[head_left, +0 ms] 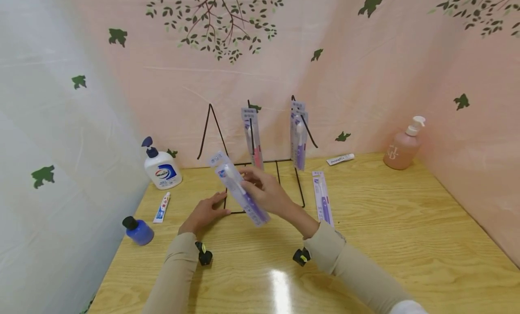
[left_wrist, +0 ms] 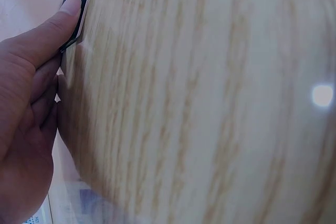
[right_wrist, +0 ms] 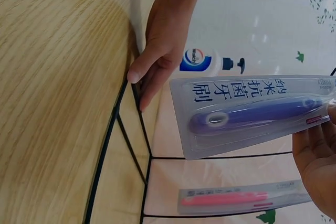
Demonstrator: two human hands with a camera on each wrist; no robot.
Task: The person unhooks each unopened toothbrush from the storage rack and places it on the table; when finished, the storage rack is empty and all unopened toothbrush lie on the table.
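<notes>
Two beige-sleeved arms reach forward over a wood-grain surface point(head_left: 386, 205). The left hand point(head_left: 207, 210) rests at the near left corner of a black wire rack point(head_left: 299, 187), its fingers fairly straight and touching the wire. The right hand point(head_left: 268, 192) pinches a packaged purple toothbrush point(head_left: 236, 187) between thumb and fingers, holding it tilted above the rack's base. To the left stands a blue bottle point(head_left: 139, 232) with a black cap; beyond it lies a small toothpaste tube point(head_left: 162, 208). Right of the rack, a second purple toothbrush pack point(head_left: 322, 197) lies flat. Farther back, a pink toothbrush pack point(head_left: 257, 156) hangs on the rack's middle hook, and purple packs point(head_left: 299, 138) on its right one. A white pump bottle point(head_left: 163, 170) stands back left, a white tube point(head_left: 340, 159) and pink pump bottle point(head_left: 403, 149) back right, before a leaf-printed cloth point(head_left: 183, 79).
</notes>
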